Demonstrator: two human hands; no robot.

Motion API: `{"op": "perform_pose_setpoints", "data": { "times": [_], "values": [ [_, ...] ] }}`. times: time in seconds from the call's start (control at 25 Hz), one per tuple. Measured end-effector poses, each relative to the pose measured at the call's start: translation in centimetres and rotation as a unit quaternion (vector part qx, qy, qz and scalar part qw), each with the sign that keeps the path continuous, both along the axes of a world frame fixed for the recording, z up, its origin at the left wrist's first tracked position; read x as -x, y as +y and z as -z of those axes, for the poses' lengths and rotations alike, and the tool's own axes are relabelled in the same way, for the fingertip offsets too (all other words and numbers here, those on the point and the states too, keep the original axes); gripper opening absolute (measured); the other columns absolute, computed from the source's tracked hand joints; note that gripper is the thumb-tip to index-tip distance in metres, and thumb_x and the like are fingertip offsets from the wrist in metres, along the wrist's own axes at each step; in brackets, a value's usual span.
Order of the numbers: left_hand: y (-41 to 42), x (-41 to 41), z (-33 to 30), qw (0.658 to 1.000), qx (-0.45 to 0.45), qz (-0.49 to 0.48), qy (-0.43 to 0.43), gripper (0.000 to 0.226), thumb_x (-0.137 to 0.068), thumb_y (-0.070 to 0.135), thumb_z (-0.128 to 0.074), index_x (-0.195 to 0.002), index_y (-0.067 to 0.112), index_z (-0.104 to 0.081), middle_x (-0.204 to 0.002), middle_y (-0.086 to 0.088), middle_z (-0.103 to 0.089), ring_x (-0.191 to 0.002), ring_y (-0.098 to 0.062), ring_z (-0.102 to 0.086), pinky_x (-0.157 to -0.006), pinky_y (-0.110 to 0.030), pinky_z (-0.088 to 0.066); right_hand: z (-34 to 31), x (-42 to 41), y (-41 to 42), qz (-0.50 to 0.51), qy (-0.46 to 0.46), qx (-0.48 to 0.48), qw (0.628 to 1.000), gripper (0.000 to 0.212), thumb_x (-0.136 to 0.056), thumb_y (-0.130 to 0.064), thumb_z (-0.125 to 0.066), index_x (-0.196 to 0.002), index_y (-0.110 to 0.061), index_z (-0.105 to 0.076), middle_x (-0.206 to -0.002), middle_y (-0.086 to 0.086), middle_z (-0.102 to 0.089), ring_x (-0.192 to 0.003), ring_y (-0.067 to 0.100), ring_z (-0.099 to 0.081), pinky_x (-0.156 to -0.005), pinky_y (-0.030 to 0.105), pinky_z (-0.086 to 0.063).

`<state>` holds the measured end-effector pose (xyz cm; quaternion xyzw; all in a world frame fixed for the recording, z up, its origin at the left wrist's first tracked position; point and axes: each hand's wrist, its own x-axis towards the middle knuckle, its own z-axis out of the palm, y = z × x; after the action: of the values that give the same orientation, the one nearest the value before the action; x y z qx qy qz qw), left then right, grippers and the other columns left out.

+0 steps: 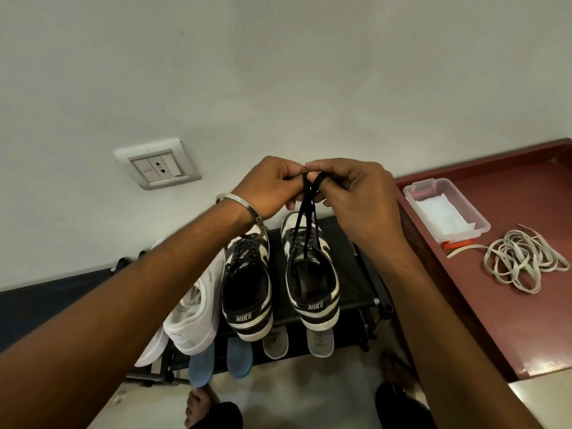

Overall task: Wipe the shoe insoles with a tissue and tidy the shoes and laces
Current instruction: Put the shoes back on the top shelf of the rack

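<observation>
Black flat cotton laces [305,218] rise taut from the right black-and-white leather sneaker [311,274] on the dark rack; left hand [272,187] and right hand [356,196] both pinch them, probably mid-knot. Limp, light cord; grip near the ends.

- Both forearms are bare from the lower frame edge up to the hands; no sleeves show anywhere along them.
- The left hand [272,184] has a plain silver-coloured metal bangle [238,205] just below it at the wrist: a thin, smooth band with a small dark engraved mark on the part nearest the camera.
- The right hand [353,193] carries no ring, watch or band that can be seen.
- Below the bangle, at the bottom edge, both feet are bare, the left foot [198,407] showing its toes.
- Dark, near-black trouser legs [399,407] cover the knees beside the feet.
</observation>
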<state>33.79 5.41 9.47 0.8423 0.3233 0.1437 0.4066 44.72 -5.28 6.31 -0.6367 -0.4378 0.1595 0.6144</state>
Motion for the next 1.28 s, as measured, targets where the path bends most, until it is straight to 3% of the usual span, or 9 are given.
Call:
{"op": "perform_pose_setpoints", "data": {
  "times": [0.2,0.48,0.64,0.76,0.84,0.92,1.08,1.2,1.28],
  "values": [
    [-0.7,0.2,-1.7,0.987,0.157,0.022,0.036,0.029,-0.102,0.027,-0.047,-0.081,0.014,-0.062,-0.061,0.001,-0.061,-0.048,-0.010,-0.058,-0.046,-0.021,-0.035,-0.3,0.3,0.0,0.014,0.021,-0.057,0.998,0.019,-0.089,-0.009,-0.069,-0.103,-0.019,-0.077,-0.096,-0.003,-0.074,-0.080,0.015,-0.073,-0.078,0.037,-0.060],
    [-0.2,-0.7,-4.5,0.994,0.063,-0.018,0.089,0.033,-0.098,0.042,-0.051,-0.079,0.018,-0.063,-0.075,-0.002,-0.062,-0.055,-0.009,-0.057,-0.052,-0.022,-0.038,-0.1,1.8,0.7,0.054,0.147,-0.114,0.981,0.022,-0.094,-0.011,-0.065,-0.111,-0.024,-0.069,-0.101,-0.001,-0.070,-0.089,0.013,-0.070,-0.077,0.035,-0.060],
    [0.3,-1.2,-7.0,0.993,0.081,-0.084,0.020,0.032,-0.096,0.044,-0.054,-0.081,0.017,-0.061,-0.074,0.000,-0.062,-0.051,-0.008,-0.058,-0.049,-0.021,-0.040,1.7,1.3,0.7,0.077,0.194,0.005,0.978,0.019,-0.101,-0.021,-0.052,-0.115,-0.026,-0.062,-0.076,0.000,-0.067,-0.067,0.013,-0.065,-0.063,0.034,-0.057],
    [0.4,-1.6,-9.7,0.992,0.091,-0.078,-0.026,0.030,-0.098,0.043,-0.054,-0.079,0.019,-0.059,-0.066,0.006,-0.060,-0.052,-0.009,-0.056,-0.049,-0.020,-0.037,4.1,1.4,1.1,-0.053,0.326,0.148,0.932,0.030,-0.106,-0.031,-0.041,-0.130,-0.019,-0.054,-0.077,0.008,-0.072,-0.062,0.019,-0.067,-0.059,0.030,-0.053],
    [0.2,-1.9,-10.8,0.993,0.088,-0.066,-0.045,0.029,-0.097,0.043,-0.054,-0.079,0.021,-0.058,-0.064,0.008,-0.060,-0.054,-0.009,-0.055,-0.048,-0.018,-0.036,5.8,1.6,1.5,-0.096,0.377,0.189,0.902,0.036,-0.107,-0.035,-0.037,-0.130,-0.014,-0.054,-0.095,0.011,-0.075,-0.078,0.022,-0.073,-0.068,0.031,-0.057],
    [0.2,-2.2,-11.2,0.992,0.090,-0.068,-0.057,0.029,-0.097,0.043,-0.055,-0.079,0.021,-0.058,-0.064,0.008,-0.060,-0.054,-0.010,-0.055,-0.047,-0.017,-0.036,6.7,1.7,1.8,-0.117,0.412,0.196,0.882,0.040,-0.107,-0.038,-0.035,-0.124,-0.012,-0.059,-0.111,0.012,-0.073,-0.093,0.024,-0.073,-0.077,0.034,-0.059],
    [0.5,-2.4,-11.3,0.985,0.124,-0.092,-0.075,0.028,-0.097,0.042,-0.055,-0.077,0.021,-0.056,-0.062,0.008,-0.058,-0.051,-0.011,-0.052,-0.046,-0.017,-0.034,6.9,1.8,2.1,-0.173,0.498,0.209,0.824,0.051,-0.106,-0.048,-0.027,-0.125,-0.011,-0.056,-0.110,0.018,-0.073,-0.093,0.031,-0.073,-0.075,0.039,-0.060],
    [0.7,-2.3,-11.3,0.979,0.152,-0.101,-0.086,0.029,-0.097,0.041,-0.055,-0.075,0.022,-0.054,-0.060,0.008,-0.056,-0.051,-0.011,-0.050,-0.045,-0.016,-0.033,7.0,2.2,2.4,-0.199,0.587,0.151,0.770,0.052,-0.106,-0.048,-0.025,-0.132,-0.013,-0.052,-0.123,0.015,-0.068,-0.105,0.032,-0.069,-0.077,0.044,-0.059],
    [0.8,-2.3,-11.3,0.980,0.151,-0.101,-0.083,0.029,-0.097,0.041,-0.054,-0.075,0.022,-0.053,-0.059,0.009,-0.055,-0.050,-0.011,-0.050,-0.045,-0.016,-0.032,7.0,2.3,2.6,-0.196,0.598,0.131,0.766,0.052,-0.106,-0.046,-0.027,-0.124,-0.008,-0.058,-0.125,0.012,-0.067,-0.110,0.028,-0.067,-0.081,0.042,-0.057]
  ]
}}
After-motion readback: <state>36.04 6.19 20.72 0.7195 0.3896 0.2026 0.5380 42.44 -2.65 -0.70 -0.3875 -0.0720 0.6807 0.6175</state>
